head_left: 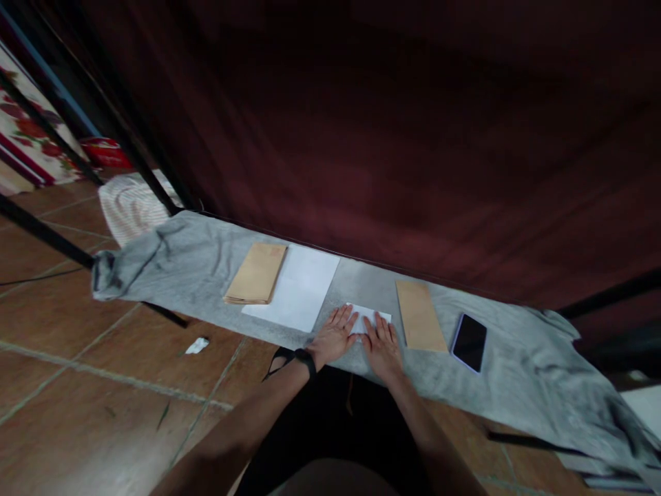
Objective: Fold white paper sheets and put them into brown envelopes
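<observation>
A small white folded sheet of paper (368, 313) lies on the grey cloth in front of me, partly covered by my fingers. My left hand (334, 335), with a black band at its wrist, rests flat on the paper's left side, fingers stretched out. On its right side my right hand (382, 346) presses down flat with spread fingers. To the left lie larger white sheets (306, 286), and a stack of brown envelopes (257, 274) overlaps their left edge. A single brown envelope (421, 317) sits just right of my right hand.
A smartphone (469, 342) lies right of the single envelope. The grey cloth (537, 372) covers a narrow bench before a dark red curtain (361, 172). Black metal bars (46, 231) stand at the left. A crumpled white scrap (197, 346) is on the tiled floor (129, 393).
</observation>
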Motion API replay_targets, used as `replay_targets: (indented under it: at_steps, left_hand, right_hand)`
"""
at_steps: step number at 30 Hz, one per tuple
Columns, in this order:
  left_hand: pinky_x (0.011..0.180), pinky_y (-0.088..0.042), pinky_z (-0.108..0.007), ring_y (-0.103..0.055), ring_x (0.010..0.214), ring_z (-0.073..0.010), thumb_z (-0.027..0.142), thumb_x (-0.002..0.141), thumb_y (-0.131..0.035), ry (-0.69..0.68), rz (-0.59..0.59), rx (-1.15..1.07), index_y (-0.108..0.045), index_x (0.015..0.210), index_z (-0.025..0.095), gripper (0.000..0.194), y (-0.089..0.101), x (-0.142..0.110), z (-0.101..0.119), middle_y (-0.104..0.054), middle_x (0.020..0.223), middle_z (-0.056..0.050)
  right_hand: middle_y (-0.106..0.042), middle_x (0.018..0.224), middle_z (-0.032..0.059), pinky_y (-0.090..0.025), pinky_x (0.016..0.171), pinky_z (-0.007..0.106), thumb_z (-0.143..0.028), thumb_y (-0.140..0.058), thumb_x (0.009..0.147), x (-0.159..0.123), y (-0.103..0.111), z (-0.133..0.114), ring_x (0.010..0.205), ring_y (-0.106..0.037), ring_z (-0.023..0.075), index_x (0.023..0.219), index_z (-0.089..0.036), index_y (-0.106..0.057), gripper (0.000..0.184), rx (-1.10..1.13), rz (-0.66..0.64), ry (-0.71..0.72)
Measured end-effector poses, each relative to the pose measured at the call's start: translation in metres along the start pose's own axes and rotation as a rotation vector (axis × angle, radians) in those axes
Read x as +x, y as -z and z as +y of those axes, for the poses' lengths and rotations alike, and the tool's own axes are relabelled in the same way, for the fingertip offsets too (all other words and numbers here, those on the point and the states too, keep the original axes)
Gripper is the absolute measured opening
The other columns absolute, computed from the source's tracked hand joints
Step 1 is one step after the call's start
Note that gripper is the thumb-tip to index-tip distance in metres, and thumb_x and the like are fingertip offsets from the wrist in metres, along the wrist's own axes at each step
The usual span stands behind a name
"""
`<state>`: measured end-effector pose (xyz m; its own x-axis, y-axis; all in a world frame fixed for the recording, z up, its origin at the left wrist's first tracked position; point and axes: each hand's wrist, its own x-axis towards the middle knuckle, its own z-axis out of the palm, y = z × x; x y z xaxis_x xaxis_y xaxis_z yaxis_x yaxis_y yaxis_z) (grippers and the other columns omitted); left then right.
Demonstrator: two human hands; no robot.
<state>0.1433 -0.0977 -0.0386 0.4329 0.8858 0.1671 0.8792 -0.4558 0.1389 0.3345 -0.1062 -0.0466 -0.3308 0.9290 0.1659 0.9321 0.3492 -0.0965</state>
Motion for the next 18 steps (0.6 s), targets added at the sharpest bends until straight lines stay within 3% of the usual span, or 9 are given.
replay_targets:
  at_steps: [4,8,12,15,18]
  left_hand:
    - [0.121,-0.019,-0.049,-0.026,0.151,-0.0299,0.048,0.101,-0.035,-0.057,-0.051,0.027,-0.038,0.151,0.011,0.062,0.007,-0.005,-0.004,-0.036,0.159,-0.019]
    - [0.119,-0.023,-0.054,-0.030,0.148,-0.0350,0.042,0.099,-0.043,-0.030,-0.158,0.037,-0.040,0.148,0.007,0.061,0.016,0.001,0.003,-0.038,0.156,-0.024]
    - [0.115,-0.029,-0.056,-0.036,0.145,-0.0372,0.033,0.097,-0.047,-0.014,-0.179,0.021,-0.045,0.144,0.003,0.056,0.022,0.004,0.009,-0.041,0.153,-0.027]
    - [0.114,-0.033,-0.052,-0.040,0.143,-0.0349,0.032,0.096,-0.050,-0.019,-0.160,0.016,-0.049,0.142,0.005,0.053,0.028,0.002,0.007,-0.045,0.152,-0.026]
    - [0.115,-0.034,-0.045,-0.048,0.138,-0.0265,0.036,0.097,-0.048,-0.039,-0.141,0.013,-0.058,0.135,0.016,0.044,0.039,0.001,-0.009,-0.056,0.146,-0.016]
  right_hand:
    - [-0.021,0.166,0.0103,-0.019,0.121,0.049,-0.039,-0.038,0.104,0.001,0.000,-0.001,0.150,-0.027,0.0273,0.154,-0.025,-0.037,0.053,0.012,-0.007,-0.009]
    - [-0.022,0.165,0.0112,-0.019,0.121,0.049,-0.039,-0.038,0.104,0.001,0.001,-0.002,0.149,-0.028,0.0267,0.154,-0.026,-0.038,0.052,0.011,-0.013,-0.020]
    - [-0.025,0.165,0.0098,-0.020,0.120,0.049,-0.038,-0.037,0.104,0.002,0.004,-0.003,0.149,-0.028,0.0254,0.154,-0.027,-0.038,0.051,0.017,-0.015,-0.029]
    - [-0.026,0.164,0.0086,-0.021,0.120,0.050,-0.038,-0.039,0.103,0.002,0.004,-0.003,0.149,-0.028,0.0259,0.154,-0.027,-0.038,0.052,0.026,-0.011,-0.019]
    - [-0.026,0.164,0.0079,-0.022,0.120,0.050,-0.040,-0.038,0.103,0.001,0.000,-0.002,0.149,-0.028,0.0266,0.153,-0.027,-0.039,0.053,0.039,0.004,-0.017]
